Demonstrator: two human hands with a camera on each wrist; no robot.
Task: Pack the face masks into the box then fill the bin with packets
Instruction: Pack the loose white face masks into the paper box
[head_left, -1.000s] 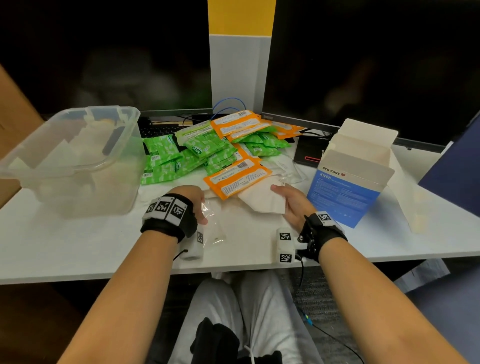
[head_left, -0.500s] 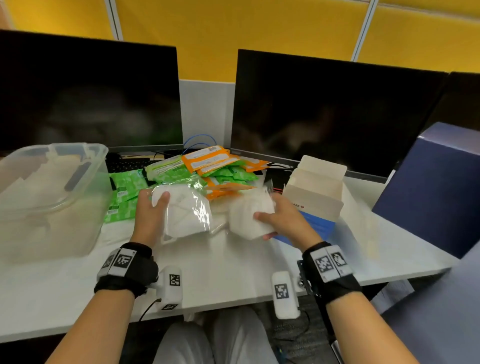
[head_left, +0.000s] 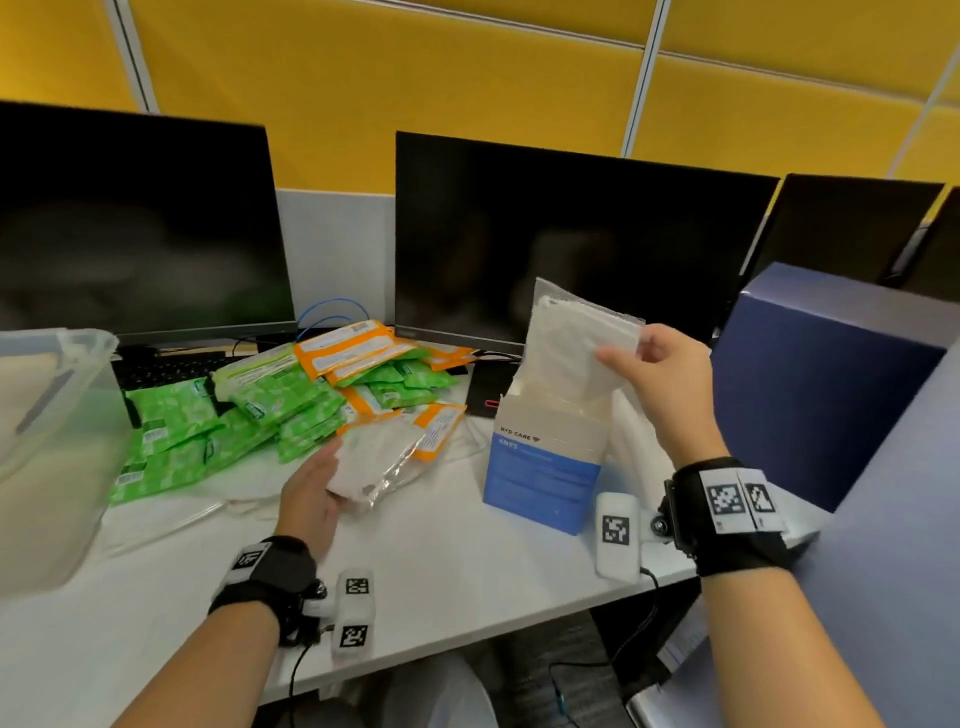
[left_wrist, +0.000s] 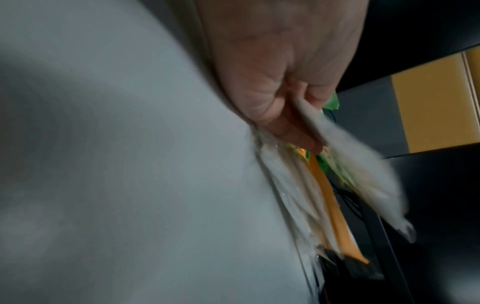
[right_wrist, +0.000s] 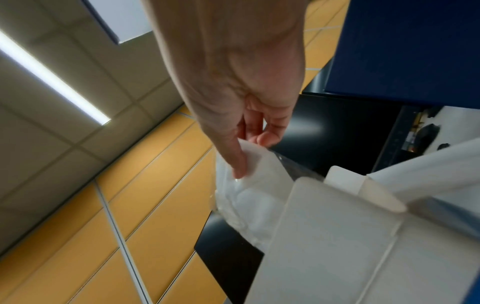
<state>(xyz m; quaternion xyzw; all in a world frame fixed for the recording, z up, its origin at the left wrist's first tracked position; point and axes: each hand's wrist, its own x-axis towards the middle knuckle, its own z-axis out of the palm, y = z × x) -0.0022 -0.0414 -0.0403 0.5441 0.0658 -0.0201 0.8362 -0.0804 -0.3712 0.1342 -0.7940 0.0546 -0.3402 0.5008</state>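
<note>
My right hand (head_left: 631, 353) pinches a white face mask in a clear wrapper (head_left: 574, 338) upright over the mouth of the blue and white mask box (head_left: 540, 478); its lower end is inside the box. In the right wrist view the thumb and fingers (right_wrist: 240, 162) pinch the mask's top edge (right_wrist: 246, 185) beside the box flap (right_wrist: 327, 236). My left hand (head_left: 324, 480) grips another wrapped white mask (head_left: 376, 460) low over the desk, left of the box. The left wrist view shows that mask (left_wrist: 363, 181) pinched, blurred. Green and orange packets (head_left: 291, 400) lie piled behind.
A clear plastic bin (head_left: 47, 447) stands at the far left of the white desk (head_left: 441, 566). Two dark monitors (head_left: 571, 239) line the back. A dark blue partition (head_left: 810, 379) rises at the right. More wrapped masks lie right of the box.
My right hand has lifted its mask from the desk and carried it right, up over the box opening. My left hand has lowered its mask toward the desk. The head view has tilted upward.
</note>
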